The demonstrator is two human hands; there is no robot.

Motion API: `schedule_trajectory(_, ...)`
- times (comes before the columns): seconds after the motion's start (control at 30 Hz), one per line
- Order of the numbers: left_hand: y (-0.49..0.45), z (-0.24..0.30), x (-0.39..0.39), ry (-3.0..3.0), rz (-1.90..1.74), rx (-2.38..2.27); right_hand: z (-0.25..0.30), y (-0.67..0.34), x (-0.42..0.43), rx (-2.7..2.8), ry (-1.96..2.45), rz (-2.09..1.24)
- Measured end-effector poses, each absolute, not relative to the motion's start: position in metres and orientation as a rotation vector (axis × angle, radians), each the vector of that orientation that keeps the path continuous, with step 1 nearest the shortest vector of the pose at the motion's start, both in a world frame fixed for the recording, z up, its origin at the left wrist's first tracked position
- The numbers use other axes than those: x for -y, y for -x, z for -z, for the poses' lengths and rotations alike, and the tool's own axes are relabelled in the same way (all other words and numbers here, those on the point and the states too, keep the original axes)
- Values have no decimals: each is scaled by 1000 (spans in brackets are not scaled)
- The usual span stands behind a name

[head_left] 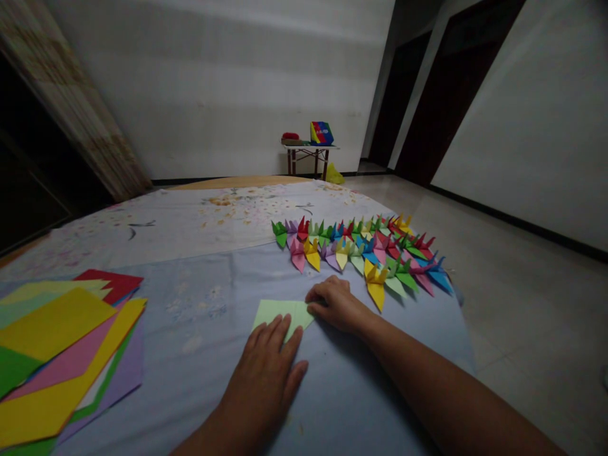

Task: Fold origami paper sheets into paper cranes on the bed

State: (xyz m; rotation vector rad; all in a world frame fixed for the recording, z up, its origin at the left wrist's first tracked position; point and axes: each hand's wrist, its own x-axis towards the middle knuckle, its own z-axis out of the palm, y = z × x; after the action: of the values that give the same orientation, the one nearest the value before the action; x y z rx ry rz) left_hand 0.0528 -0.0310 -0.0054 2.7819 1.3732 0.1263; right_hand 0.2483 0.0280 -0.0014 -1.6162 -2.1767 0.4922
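A pale green sheet of origami paper [278, 309], folded into a smaller shape, lies flat on the blue tablecloth in front of me. My left hand [266, 361] rests flat on its lower part, fingers stretched out and the thumb apart. At the paper's right corner, my right hand [335, 304] pinches the edge between thumb and curled fingers. The lower part of the paper is hidden under my left hand. Just beyond my right hand stand several folded paper cranes [375, 282] in many colours, set in rows.
Loose coloured paper sheets [61, 329] lie in an overlapping pile at the left. A flowered white cloth [190, 215] covers the far part of the round table. Near the wall, a small side table [311, 148] holds a colourful box [322, 133] and a red item.
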Motion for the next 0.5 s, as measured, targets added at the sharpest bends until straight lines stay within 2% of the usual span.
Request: schedule_trajectory(0.5,-57,-3,30,-2827,-59,-1366,4,-247,-22,2187,1677,-334)
